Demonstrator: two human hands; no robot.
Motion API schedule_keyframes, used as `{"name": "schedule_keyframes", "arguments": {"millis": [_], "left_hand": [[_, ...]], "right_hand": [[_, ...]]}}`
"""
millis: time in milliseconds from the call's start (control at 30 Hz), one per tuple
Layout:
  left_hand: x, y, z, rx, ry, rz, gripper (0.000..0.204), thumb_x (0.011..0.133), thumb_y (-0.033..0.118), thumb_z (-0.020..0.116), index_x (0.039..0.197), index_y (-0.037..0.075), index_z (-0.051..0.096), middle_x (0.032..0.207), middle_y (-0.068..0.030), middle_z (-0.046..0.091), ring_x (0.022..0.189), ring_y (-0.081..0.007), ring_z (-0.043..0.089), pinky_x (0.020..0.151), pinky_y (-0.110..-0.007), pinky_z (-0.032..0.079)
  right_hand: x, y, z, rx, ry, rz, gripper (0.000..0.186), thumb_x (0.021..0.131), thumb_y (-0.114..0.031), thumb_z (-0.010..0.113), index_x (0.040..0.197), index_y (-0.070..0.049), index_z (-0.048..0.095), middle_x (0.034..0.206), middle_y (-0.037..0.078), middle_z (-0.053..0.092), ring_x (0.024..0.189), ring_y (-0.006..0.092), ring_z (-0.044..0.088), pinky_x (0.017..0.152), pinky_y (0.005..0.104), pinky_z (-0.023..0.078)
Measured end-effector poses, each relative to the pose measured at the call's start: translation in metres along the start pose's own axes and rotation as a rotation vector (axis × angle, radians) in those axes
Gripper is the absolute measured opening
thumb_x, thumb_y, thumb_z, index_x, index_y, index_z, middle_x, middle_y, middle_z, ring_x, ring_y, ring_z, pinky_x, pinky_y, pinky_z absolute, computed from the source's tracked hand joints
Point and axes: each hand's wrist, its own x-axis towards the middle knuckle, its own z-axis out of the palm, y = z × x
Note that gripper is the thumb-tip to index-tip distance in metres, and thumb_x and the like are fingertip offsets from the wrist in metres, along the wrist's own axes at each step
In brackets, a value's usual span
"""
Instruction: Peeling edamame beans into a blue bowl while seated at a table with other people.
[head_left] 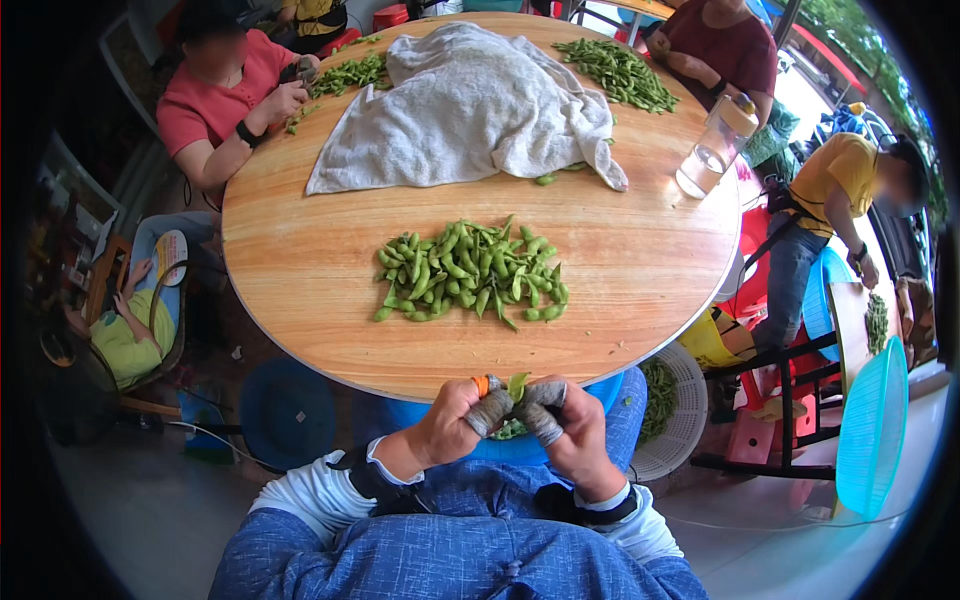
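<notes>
Just off the near table edge, my left hand [455, 425] and my right hand [578, 440] meet, with fingers closed. Grey wrapping covers several fingertips, and an orange band shows on the left hand. Between them is a green soybean pod [517, 386], its tip poking up; both hands pinch it, its lower part hidden by the fingers. Below them a blue basin [607, 392] is partly visible, with green beans [510, 429] inside. A heap of soybean pods [465, 270] lies on the wooden table in front of me.
A pale towel [470, 105] covers a mound on the round table [290, 270]. Farther pod heaps [618, 75] lie near other people. A clear bottle [705, 165] stands at the right rim. Beside my right leg is a white basket [690, 415]; a dark blue tub [287, 410] sits left.
</notes>
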Motion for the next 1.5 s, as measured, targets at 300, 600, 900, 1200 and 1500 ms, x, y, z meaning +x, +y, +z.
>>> {"name": "schedule_keyframes", "arguments": {"millis": [300, 600, 900, 1200, 1500], "left_hand": [[0.0, -0.004, 0.001, -0.082, -0.023, -0.075, 0.011, 0.083, 0.012, 0.047, 0.082, 0.003, 0.053, 0.067, -0.0001, 0.05, 0.06, -0.0077, 0.045, 0.055, -0.021, 0.037], [0.009, -0.014, -0.01, 0.256, 0.271, 0.069, 0.025, 0.072, -0.008, 0.041, 0.092, 0.001, 0.054, 0.071, -0.004, 0.051, 0.064, -0.0108, 0.049, 0.058, -0.023, 0.043], [-0.006, -0.018, -0.012, 0.597, -0.016, 0.435, 0.018, 0.07, 0.006, 0.056, 0.087, 0.0, 0.056, 0.076, -0.0072, 0.052, 0.072, -0.0239, 0.053, 0.061, -0.032, 0.042], [0.026, 0.018, -0.021, 0.494, 0.266, 0.203, 0.012, 0.072, 0.005, 0.059, 0.084, 0.001, 0.059, 0.072, -0.0125, 0.058, 0.067, -0.0267, 0.056, 0.063, -0.032, 0.044], [0.096, -0.018, -0.001, 1.124, 0.014, 0.296, 0.01, 0.066, 0.007, 0.057, 0.071, 0.0, 0.052, 0.071, -0.013, 0.052, 0.072, -0.0286, 0.052, 0.063, -0.037, 0.043]], "right_hand": [[0.004, -0.015, 0.006, -0.53, -0.016, -0.374, 0.013, 0.069, 0.004, 0.061, 0.08, 0.0, 0.056, 0.081, 0.01, 0.056, 0.071, 0.0204, 0.055, 0.061, 0.0267, 0.044], [-0.002, -0.006, -0.066, -0.528, 0.574, -0.308, 0.012, 0.081, 0.0, 0.052, 0.092, 0.001, 0.056, 0.081, 0.005, 0.057, 0.071, 0.0097, 0.052, 0.064, 0.0216, 0.043], [-0.011, -0.018, -0.084, -0.323, 0.67, -0.182, 0.018, 0.083, -0.005, 0.051, 0.099, 0.002, 0.055, 0.082, 0.004, 0.058, 0.073, 0.0087, 0.052, 0.065, 0.0197, 0.042], [0.042, 0.006, 0.003, -0.576, -0.135, -0.329, 0.021, 0.068, 0.002, 0.058, 0.089, -0.001, 0.057, 0.074, 0.016, 0.053, 0.07, 0.033, 0.053, 0.061, 0.0363, 0.044], [0.023, -0.003, -0.135, -0.524, 0.706, -0.32, 0.012, 0.08, -0.006, 0.055, 0.089, 0.002, 0.057, 0.075, 0.003, 0.056, 0.066, 0.0095, 0.052, 0.06, 0.021, 0.042]]}}
